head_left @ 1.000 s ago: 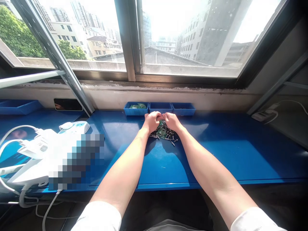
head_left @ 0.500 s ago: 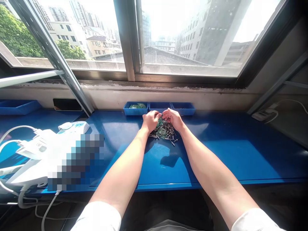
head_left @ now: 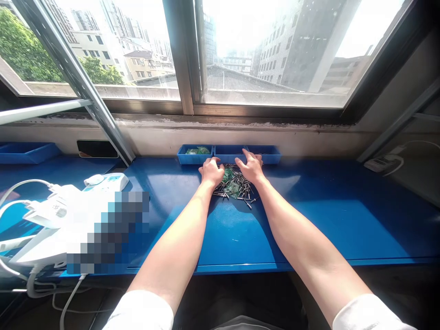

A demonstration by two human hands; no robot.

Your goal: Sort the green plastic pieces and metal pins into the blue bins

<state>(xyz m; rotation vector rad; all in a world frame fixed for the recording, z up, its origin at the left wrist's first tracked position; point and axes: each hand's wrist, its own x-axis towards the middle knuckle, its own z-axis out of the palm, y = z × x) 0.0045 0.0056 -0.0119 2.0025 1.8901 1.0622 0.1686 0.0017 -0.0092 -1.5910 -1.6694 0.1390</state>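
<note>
Left hand (head_left: pixel 211 172): fingers loosely curled at the heap's upper left edge; whether they grip anything cannot be told. Right hand (head_left: pixel 250 167): fingers spread open, empty, just beside the heap. Loose heap of metal pins and small green circuit boards (head_left: pixel 234 187): on the blue metal worktop (head_left: pixel 309 220), between the hands, just below three blue rectangular trays (head_left: pixel 228 153); leftmost tray holds green pieces (head_left: pixel 198 150).

White short sleeves seen on both arms: left sleeve (head_left: pixel 139 312) at 7 o'clock, right sleeve (head_left: pixel 369 314) at 5 o'clock. Grey garment (head_left: pixel 244 325) glimpsed at 6 o'clock. 2 forearms left bare, left hand (head_left: pixel 211 172) and right hand (head_left: pixel 251 167) likewise uncovered.
</note>
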